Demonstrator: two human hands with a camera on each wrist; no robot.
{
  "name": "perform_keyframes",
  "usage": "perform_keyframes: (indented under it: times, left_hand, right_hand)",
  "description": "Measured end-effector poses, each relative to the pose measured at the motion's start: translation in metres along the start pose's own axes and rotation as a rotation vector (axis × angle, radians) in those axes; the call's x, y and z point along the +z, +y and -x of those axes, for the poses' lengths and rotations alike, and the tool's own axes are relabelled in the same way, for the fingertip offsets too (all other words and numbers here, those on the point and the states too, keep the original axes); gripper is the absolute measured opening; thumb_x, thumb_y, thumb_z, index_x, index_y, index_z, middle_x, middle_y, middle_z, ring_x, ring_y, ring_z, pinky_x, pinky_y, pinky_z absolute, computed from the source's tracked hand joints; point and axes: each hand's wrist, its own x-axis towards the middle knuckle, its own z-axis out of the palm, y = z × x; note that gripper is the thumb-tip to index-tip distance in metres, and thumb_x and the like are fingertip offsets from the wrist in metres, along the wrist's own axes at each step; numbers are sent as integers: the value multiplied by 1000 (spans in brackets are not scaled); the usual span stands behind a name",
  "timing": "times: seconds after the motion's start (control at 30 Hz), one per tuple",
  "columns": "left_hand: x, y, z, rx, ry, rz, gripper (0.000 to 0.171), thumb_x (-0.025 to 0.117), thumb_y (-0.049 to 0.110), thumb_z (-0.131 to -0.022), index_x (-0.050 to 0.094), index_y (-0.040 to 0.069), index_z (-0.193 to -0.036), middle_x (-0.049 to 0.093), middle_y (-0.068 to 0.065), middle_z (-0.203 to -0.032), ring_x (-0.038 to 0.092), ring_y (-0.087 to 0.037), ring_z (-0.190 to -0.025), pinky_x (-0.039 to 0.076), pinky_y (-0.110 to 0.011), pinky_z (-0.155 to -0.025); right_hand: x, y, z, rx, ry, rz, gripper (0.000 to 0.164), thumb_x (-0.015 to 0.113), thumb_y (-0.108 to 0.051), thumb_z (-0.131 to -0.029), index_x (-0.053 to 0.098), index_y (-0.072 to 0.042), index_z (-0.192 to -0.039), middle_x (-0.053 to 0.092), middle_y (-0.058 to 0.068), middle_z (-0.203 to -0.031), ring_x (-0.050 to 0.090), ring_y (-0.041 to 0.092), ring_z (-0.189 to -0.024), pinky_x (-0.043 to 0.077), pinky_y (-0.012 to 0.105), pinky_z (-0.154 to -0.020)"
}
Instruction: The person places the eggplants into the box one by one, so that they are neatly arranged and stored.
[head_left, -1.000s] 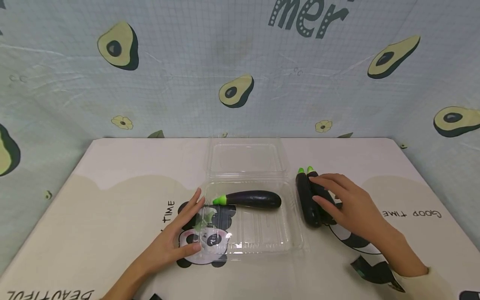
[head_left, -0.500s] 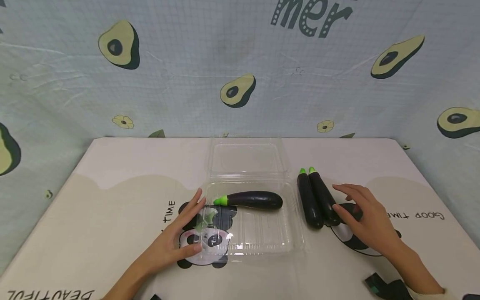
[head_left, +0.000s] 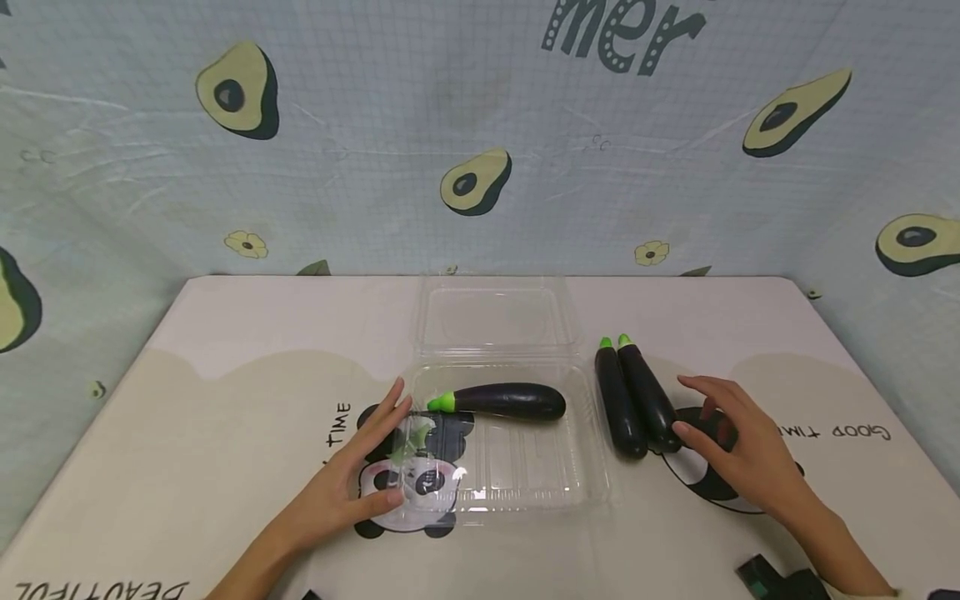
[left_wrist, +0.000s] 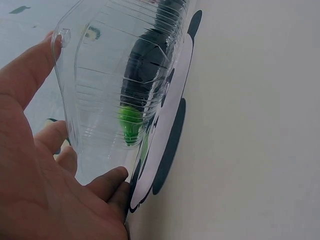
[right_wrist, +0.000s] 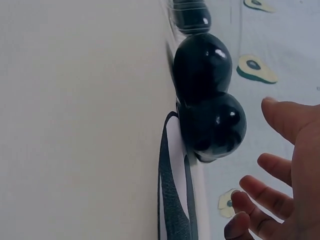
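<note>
A clear plastic clamshell container [head_left: 517, 471] lies with its lid [head_left: 495, 317] folded back at the far side. Inside its base is a dark eggplant [head_left: 513, 401] with a green stem, pointing left. My left hand [head_left: 330, 492] touches the container's left side, thumb and fingers spread; the left wrist view shows the fingers along the clear wall [left_wrist: 95, 100]. Two more eggplants [head_left: 619, 408] [head_left: 649, 400] lie side by side just right of the container, stems away from me. Beside the right-hand one, my right hand [head_left: 750, 454] hovers with loosely bent fingers, holding nothing; the right wrist view shows a gap from the eggplant [right_wrist: 220, 125].
The table cover [head_left: 240, 433] carries printed pandas and lettering. A cloth with avocado prints [head_left: 360, 217] hangs behind the table and at its sides. A dark strap [head_left: 780, 579] lies by the right wrist at the front.
My right hand has drawn back to the right from over the two eggplants, uncovering them, and slowed. The left hand and the container have stayed in place.
</note>
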Motion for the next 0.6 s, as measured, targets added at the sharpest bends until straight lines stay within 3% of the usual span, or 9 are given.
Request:
perform_keyframes:
  times: [0.6]
  left_hand:
    - [0,1,0,6,5,0,86,70,14,-78,26,12,-152,5,-2,-161,8,-20,-145,15,-74,-98]
  right_hand:
    - [7,12,7,57,-64,-174,69,78,1,-75,49,-9,-137,46,-1,-96,42,7,-59,34,22,-50]
